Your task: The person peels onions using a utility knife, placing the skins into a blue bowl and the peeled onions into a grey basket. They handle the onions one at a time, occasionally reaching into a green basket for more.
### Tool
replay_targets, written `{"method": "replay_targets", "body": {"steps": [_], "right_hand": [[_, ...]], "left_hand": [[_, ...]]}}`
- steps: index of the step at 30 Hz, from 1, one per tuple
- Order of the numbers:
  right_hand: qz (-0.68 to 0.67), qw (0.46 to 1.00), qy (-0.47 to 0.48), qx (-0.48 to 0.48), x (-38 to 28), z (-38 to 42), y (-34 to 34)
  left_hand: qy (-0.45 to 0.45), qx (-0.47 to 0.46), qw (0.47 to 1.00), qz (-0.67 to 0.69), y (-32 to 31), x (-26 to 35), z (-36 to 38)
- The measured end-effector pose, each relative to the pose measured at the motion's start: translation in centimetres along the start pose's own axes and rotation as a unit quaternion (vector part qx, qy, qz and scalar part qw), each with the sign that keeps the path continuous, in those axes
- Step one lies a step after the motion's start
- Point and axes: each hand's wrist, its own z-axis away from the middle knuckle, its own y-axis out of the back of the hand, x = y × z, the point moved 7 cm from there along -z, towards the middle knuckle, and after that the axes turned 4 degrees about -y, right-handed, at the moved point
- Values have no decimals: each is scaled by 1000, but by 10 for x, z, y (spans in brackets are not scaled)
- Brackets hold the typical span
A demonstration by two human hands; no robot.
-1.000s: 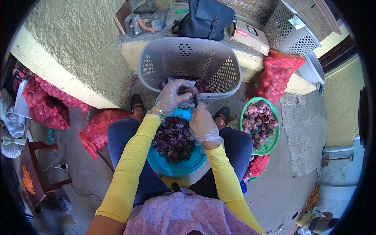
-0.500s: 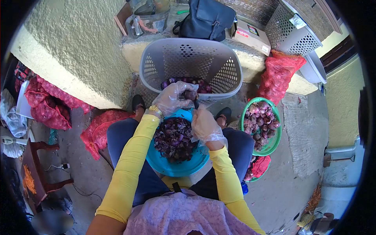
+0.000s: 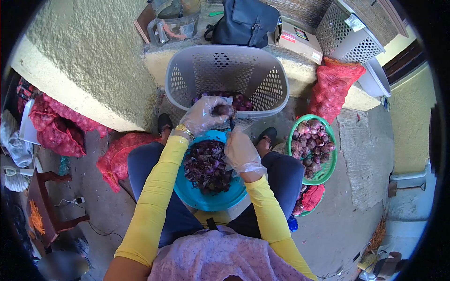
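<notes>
My left hand (image 3: pixel 205 115), in a clear plastic glove, is closed around a red onion (image 3: pixel 225 110) just in front of the grey basket. Opposite it, my gloved right hand (image 3: pixel 243 152) is closed on a small knife (image 3: pixel 232 123); its dark blade points up at the onion, and the handle is hidden in the fist. Below both hands, a blue basin (image 3: pixel 220 204) between my knees holds a heap of dark purple onion skins (image 3: pixel 208 166). Peeled-looking purple onions (image 3: pixel 241 101) lie at the bottom of the tall grey perforated basket (image 3: pixel 227 49).
To the right stands a green basket (image 3: pixel 332 165) of unpeeled onions, with another green basket (image 3: pixel 307 214) partly beneath it. Red mesh sacks (image 3: pixel 335 89) stand at right and left. A black bag (image 3: pixel 248 23) and a cardboard box (image 3: pixel 299 41) sit on the ledge behind.
My left hand has turned the onion, so more of it shows. My right hand and the knife have shifted slightly left and down.
</notes>
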Motion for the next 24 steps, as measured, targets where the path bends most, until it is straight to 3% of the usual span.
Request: {"method": "replay_targets", "body": {"steps": [3, 6, 8, 9, 10, 11, 14, 20, 22, 24], "right_hand": [[-1, 1000, 8, -11, -6, 0, 5], [-11, 1000, 10, -7, -1, -4, 4], [-20, 1000, 16, 1, 11, -9, 2], [-21, 998, 60, 18, 8, -11, 6], [-22, 994, 104, 35, 4, -11, 9], [-22, 994, 104, 35, 6, -10, 9], [-2, 992, 126, 14, -9, -1, 12], [-8, 998, -14, 58, 16, 8, -27], [62, 989, 75, 113, 30, 7, -51], [29, 985, 97, 138, 33, 6, -55]], "left_hand": [[8, -7, 1000, 21, 0, 7, 5], [-37, -8, 998, -40, 2, 22, 6], [-196, -6, 955, -222, 0, 36, 6], [-196, -6, 955, -222, -1, 37, 6], [-141, -15, 973, -184, -1, 31, 5], [-85, -23, 986, -144, -1, 25, 5], [-46, -25, 994, -94, -1, 18, 4], [4, -6, 1000, -18, 0, 14, -1], [-2, 3, 1000, -5, -1, 12, -2], [-8, 11, 1000, 8, -1, 11, -4]]}}
